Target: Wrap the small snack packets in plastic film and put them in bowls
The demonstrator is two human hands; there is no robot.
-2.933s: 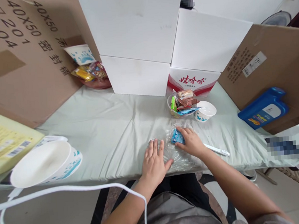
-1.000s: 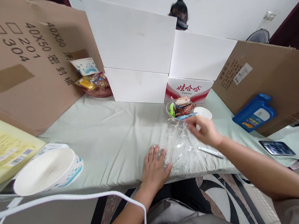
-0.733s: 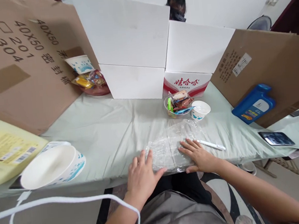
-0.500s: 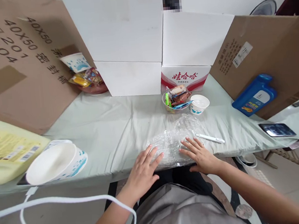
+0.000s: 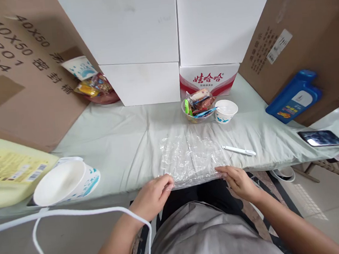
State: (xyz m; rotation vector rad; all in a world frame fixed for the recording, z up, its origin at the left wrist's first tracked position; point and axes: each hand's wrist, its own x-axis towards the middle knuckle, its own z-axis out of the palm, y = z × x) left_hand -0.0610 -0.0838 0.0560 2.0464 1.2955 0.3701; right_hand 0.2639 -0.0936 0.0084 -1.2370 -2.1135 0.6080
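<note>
A crinkled sheet of clear plastic film (image 5: 191, 156), perhaps a bag, lies spread at the table's front edge. My left hand (image 5: 156, 193) pinches its near left corner between thumb and fingers. At the near right corner, my right hand (image 5: 238, 180) has its fingers closed on the same film. Just right of the film lies a white utility knife (image 5: 239, 150). Behind it stand a clear bowl of wrapped snacks (image 5: 200, 105) and a small paper cup (image 5: 226, 111).
White boxes (image 5: 142, 84) wall off the back, with brown cartons (image 5: 295, 44) at both sides. To the right are a blue bottle (image 5: 293, 98) and a phone (image 5: 321, 138). A large paper cup (image 5: 66, 183) and a yellow jug (image 5: 13, 172) stand left; a white cable (image 5: 84, 210) hangs in front.
Both hands have gone from lying spread on the film to closing on its near corners. The film now lies flatter and wider. My view has tipped slightly downward.
</note>
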